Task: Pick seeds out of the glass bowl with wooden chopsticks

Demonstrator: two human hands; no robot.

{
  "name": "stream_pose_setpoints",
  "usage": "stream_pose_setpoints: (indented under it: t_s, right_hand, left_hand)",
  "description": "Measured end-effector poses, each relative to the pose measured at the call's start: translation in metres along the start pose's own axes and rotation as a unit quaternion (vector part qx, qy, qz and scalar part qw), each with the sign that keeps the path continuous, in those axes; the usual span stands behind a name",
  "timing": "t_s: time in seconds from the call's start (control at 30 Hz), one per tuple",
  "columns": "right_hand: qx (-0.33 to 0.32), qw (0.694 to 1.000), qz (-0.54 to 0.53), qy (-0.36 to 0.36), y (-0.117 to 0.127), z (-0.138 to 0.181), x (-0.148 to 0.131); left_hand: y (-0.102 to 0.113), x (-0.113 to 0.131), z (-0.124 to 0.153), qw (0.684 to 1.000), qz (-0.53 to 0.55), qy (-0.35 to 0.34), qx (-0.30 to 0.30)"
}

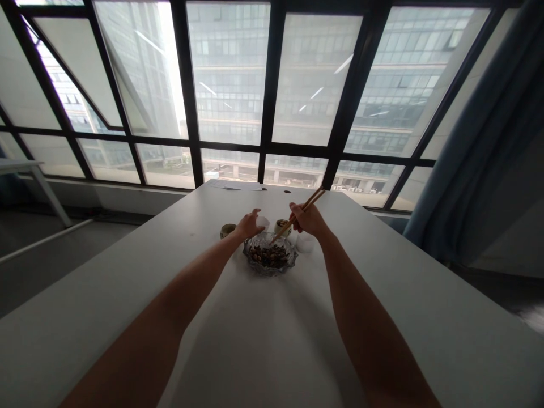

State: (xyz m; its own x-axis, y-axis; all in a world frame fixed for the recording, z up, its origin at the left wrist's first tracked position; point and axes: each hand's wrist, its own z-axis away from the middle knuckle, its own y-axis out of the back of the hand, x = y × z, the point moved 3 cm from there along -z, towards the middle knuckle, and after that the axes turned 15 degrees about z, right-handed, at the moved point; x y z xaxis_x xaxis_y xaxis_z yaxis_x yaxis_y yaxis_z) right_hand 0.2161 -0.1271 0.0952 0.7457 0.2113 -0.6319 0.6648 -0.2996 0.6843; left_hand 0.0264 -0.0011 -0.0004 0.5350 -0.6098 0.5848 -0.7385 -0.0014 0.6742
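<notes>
My right hand point(307, 219) grips a pair of wooden chopsticks point(315, 196), whose tips slant down left over a scalloped clear glass bowl point(292, 263). Small dark brown and reddish pieces point(270, 256), too small to name surely, lie in the bowl. My left hand point(249, 224) is at the bowl's far left edge, thumb and fingers apart beside a small white cup point(263, 222); whether it touches the cup I cannot tell. Behind the chopsticks stands a patterned small cup point(280, 227) with something brown inside. An olive-coloured cup point(228, 230) sits left of my left hand.
Another whitish cup point(305, 243) stands below my right hand. The white table point(204, 317) reaches toward the windows, with papers point(236, 185) and two dark round spots at its far end. A blue curtain point(471, 147) hangs at right; another table point(46, 187) stands at left.
</notes>
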Motion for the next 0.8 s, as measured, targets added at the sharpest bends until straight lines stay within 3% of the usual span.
stream_pose_setpoints:
  t_s: [0.13, 0.3, 0.4, 0.53, 0.67, 0.8]
  right_hand:
    - [-0.098, 0.995, 0.016, -0.006, 0.003, 0.007, -0.006]
    - [-0.175, 0.984, 0.014, 0.002, -0.016, 0.008, 0.001]
    - [-0.152, 0.988, 0.0, 0.007, -0.024, 0.005, 0.007]
    - [-0.105, 0.994, -0.009, 0.0, -0.023, 0.001, 0.013]
    - [-0.058, 0.998, -0.011, -0.001, -0.017, 0.0, 0.013]
    - [-0.042, 0.999, -0.007, 0.009, -0.019, 0.001, 0.012]
  left_hand:
    - [0.0, -0.001, -0.001, 0.999, -0.019, 0.042, -0.016]
    - [0.014, 0.013, 0.015, 0.999, -0.039, 0.013, -0.017]
    - [0.033, 0.012, 0.036, 0.998, -0.055, -0.022, 0.008]
    - [0.063, -0.01, 0.071, 0.99, -0.082, -0.053, 0.098]
    - [0.073, -0.044, 0.102, 0.988, -0.045, -0.01, 0.147]
    - [0.064, -0.067, 0.115, 0.987, 0.024, 0.079, 0.135]
